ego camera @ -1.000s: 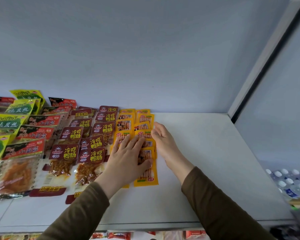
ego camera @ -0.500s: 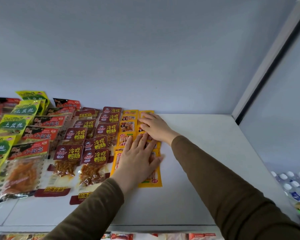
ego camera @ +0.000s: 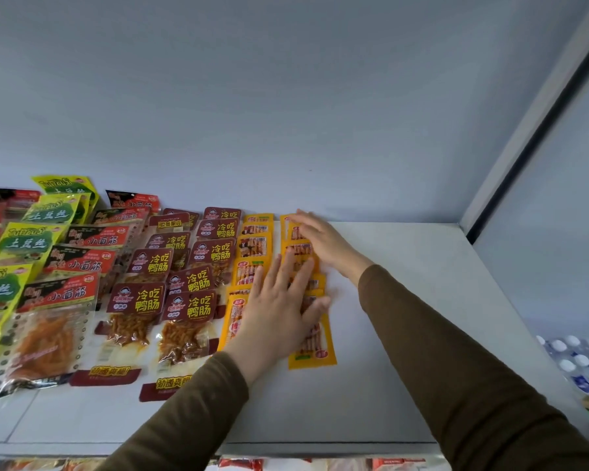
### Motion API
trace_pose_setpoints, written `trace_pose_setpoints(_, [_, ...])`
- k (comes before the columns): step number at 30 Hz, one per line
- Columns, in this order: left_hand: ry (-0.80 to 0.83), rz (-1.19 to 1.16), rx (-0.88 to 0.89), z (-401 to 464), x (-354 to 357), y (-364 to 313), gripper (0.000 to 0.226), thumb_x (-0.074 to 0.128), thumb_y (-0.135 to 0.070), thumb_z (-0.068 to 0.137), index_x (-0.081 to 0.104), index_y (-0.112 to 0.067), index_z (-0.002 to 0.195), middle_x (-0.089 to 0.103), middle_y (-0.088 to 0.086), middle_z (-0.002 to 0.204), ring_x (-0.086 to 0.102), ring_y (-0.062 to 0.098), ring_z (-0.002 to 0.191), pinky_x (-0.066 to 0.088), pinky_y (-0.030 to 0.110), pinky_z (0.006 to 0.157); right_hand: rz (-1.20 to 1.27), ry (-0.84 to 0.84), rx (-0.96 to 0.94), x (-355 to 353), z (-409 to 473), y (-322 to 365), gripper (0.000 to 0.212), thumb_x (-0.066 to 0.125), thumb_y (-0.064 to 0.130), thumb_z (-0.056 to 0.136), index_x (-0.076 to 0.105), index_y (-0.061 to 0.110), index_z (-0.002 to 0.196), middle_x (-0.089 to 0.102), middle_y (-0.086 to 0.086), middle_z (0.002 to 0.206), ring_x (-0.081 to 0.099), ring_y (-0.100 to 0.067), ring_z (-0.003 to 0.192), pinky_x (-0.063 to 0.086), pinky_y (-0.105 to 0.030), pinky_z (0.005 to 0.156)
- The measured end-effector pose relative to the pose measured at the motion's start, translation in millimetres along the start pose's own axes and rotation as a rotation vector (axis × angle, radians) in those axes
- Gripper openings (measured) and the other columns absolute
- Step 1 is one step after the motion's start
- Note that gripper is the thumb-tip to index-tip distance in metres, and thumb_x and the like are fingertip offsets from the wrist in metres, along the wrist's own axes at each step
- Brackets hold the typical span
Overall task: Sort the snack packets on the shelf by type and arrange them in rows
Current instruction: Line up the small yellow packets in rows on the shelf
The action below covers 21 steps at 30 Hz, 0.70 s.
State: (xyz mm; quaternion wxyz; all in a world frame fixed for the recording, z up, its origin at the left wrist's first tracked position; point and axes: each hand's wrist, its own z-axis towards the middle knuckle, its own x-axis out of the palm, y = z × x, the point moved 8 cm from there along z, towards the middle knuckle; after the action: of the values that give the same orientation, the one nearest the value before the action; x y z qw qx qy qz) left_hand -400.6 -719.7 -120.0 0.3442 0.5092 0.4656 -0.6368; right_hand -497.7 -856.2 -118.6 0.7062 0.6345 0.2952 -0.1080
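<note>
The scene is lit evenly by soft, cool light, and only faint shadows are cast. Straight lines are bowed at the wide-angle edges. The right hand [ego camera: 320,241] is slightly smeared by motion blur.

You've just got the one head cam, wide-angle, looking forward and slightly down onto the shelf [ego camera: 405,300] from close up, back wall [ego camera: 286,96] filling the top half.
</note>
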Motion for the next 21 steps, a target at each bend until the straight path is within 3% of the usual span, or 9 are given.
trace_pose_setpoints(2, [-0.112,-0.050,-0.031,-5,-19,22,0.077,0.005,-0.074,0.098,-0.001,-0.034,0.164,-0.010,0.001,0.172,-0.012,0.020,0.158,0.001,0.047,0.129,0.110,-0.096,-0.001,-23,-11,0,0.041,0.037,0.018,0.111,0.053,0.022,0.148,0.037,0.003,0.162,0.026,-0.011,0.152,0.021,-0.025,0.121])
trace_pose_setpoints(5, [-0.131,0.051,-0.134,-11,-33,60,0.079,0.003,-0.067,0.098,0.001,-0.025,0.165,-0.007,0.002,0.173,-0.011,0.020,0.158,-0.003,0.042,0.129,-0.072,-0.198,-0.031,-39,-24,2,0.039,0.038,0.025,0.110,0.054,0.022,0.146,0.047,0.003,0.156,0.037,-0.013,0.147,0.026,-0.019,0.111])
trace_pose_setpoints(8, [-0.036,0.103,-0.190,-2,-24,70,0.081,-0.003,-0.066,0.097,-0.005,-0.021,0.165,-0.010,0.004,0.172,-0.015,0.022,0.157,-0.008,0.043,0.127,-0.364,-0.210,-0.054,-19,-28,11,0.045,0.033,0.036,0.111,0.045,0.024,0.152,0.039,0.000,0.162,0.026,-0.018,0.153,0.021,-0.032,0.122])
trace_pose_setpoints(11, [-0.046,0.096,-0.201,26,-23,68,0.071,0.006,-0.057,0.105,-0.004,-0.020,0.164,-0.006,0.006,0.173,-0.010,0.023,0.159,-0.006,0.046,0.128,-0.497,-0.208,-0.004,6,-25,17,0.050,0.023,0.039,0.110,0.034,0.027,0.157,0.023,-0.001,0.169,0.012,-0.021,0.157,0.014,-0.049,0.127])
trace_pose_setpoints(16, [0.010,0.114,-0.254,55,-11,81,0.067,0.011,-0.049,0.107,-0.002,-0.018,0.165,-0.002,0.008,0.173,-0.006,0.024,0.159,-0.002,0.049,0.129,-0.607,-0.117,0.061,33,-23,6,0.055,0.019,0.037,0.110,0.015,0.025,0.163,0.006,0.001,0.172,-0.005,-0.019,0.158,0.003,-0.053,0.127])
trace_pose_setpoints(21, [-0.006,0.101,-0.225,58,-4,81,0.066,0.011,-0.050,0.105,0.000,-0.024,0.165,0.002,0.003,0.173,-0.003,0.022,0.160,-0.006,0.049,0.128,-0.597,-0.028,0.064,41,-19,-3,0.055,0.017,0.037,0.110,0.013,0.028,0.163,-0.003,0.007,0.172,-0.012,-0.018,0.157,0.001,-0.056,0.126])
